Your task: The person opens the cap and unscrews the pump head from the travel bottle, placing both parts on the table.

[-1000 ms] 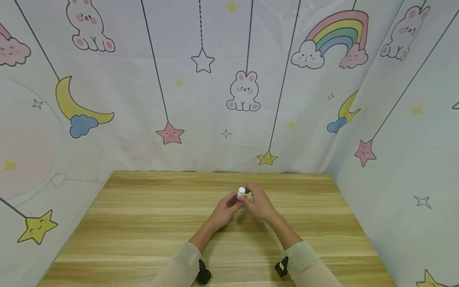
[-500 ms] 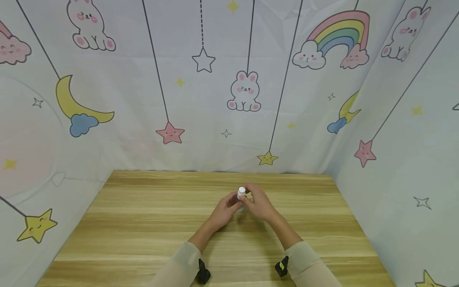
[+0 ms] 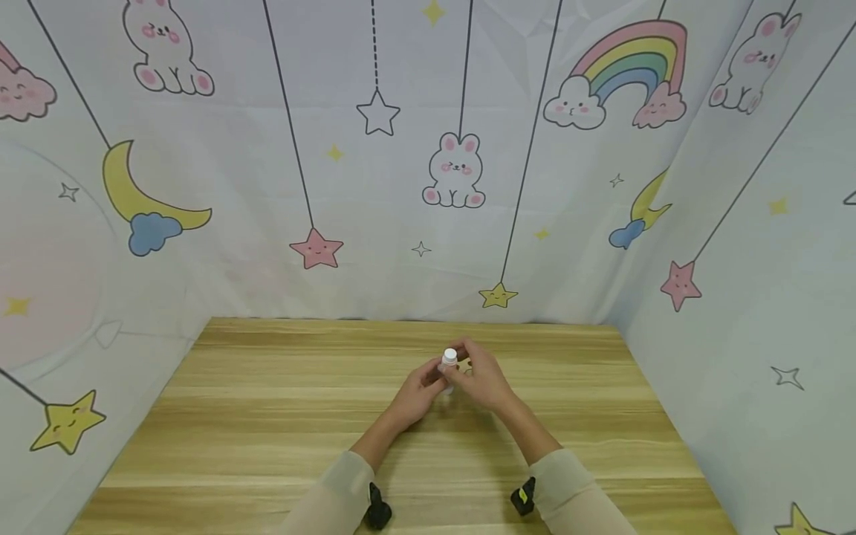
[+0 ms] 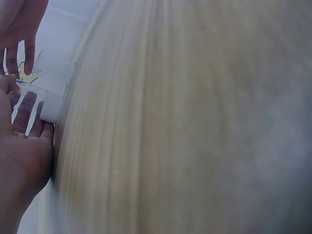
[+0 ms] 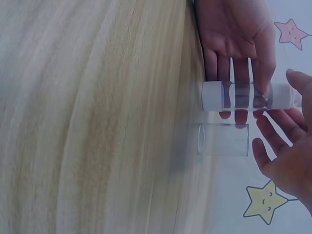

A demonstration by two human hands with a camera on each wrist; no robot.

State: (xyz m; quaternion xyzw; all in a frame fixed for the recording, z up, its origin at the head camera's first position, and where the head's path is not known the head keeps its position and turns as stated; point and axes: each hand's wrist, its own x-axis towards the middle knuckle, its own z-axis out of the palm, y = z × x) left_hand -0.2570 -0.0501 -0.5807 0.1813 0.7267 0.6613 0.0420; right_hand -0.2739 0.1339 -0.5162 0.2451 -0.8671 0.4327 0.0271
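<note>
A small clear bottle (image 5: 242, 97) with a white base (image 4: 51, 107) and white top (image 3: 449, 355) stands upright on the wooden table, between both hands. My left hand (image 3: 414, 394) holds its clear body; in the right wrist view several fingers of this hand (image 5: 235, 29) show through behind it. Up at the white collar (image 5: 281, 96), my right hand (image 3: 486, 379) has its thumb across the front and its index finger curved behind. Beside the bottle, apart from it, a clear open cylinder (image 5: 225, 139) stands on the tabletop. In the head view the hands mostly hide the bottle's body.
The wooden table (image 3: 281, 416) runs back to a white cloth (image 3: 381, 275) printed with rabbits, stars and a rainbow. Cloth walls also flank it left and right. Small black devices (image 3: 378, 507) sit at both sleeve cuffs.
The right thumb has shifted slightly left across the front of the bottle and the right fingers have moved a little. The left hand looks unchanged.
</note>
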